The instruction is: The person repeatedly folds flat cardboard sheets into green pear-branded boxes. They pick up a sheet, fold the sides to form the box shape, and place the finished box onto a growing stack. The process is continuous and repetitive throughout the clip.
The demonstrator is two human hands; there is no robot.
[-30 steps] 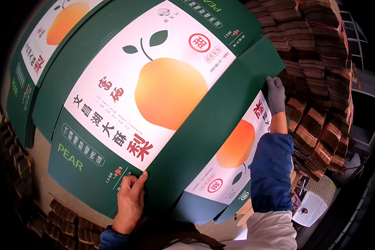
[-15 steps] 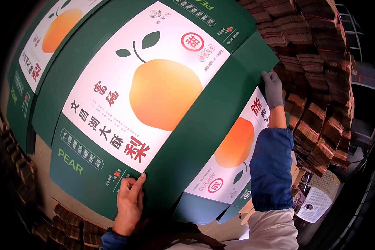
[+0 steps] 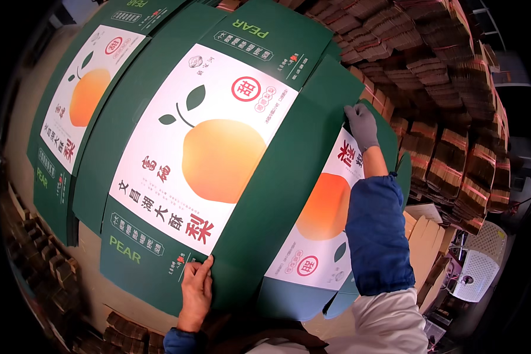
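A large flat carton blank (image 3: 277,171), green with white panels and printed yellow-orange pears, lies spread in front of me. My left hand (image 3: 196,292), bare, is at its near side, by the lower corner of the big white panel. Its fingers are bent and closed on the cardboard there; the fingertips' underside is hidden. A grey knit glove covers my right hand (image 3: 363,127), which reaches to the far right part of the blank. Those fingers are curled closed at the far end of the fold beside the right-hand pear panel.
Matching green printed carton blanks (image 3: 91,97) lie to the left. Tall stacks of brown folded cardboard (image 3: 430,76) rise at the right, with more cardboard bundles (image 3: 41,248) at lower left. A white plastic basket (image 3: 481,265) and plain cardboard pieces (image 3: 422,242) sit at the right.
The view has shifted, showing more of the blank's far end and the left-hand blanks. Both hands stay at about the same places on the blank.
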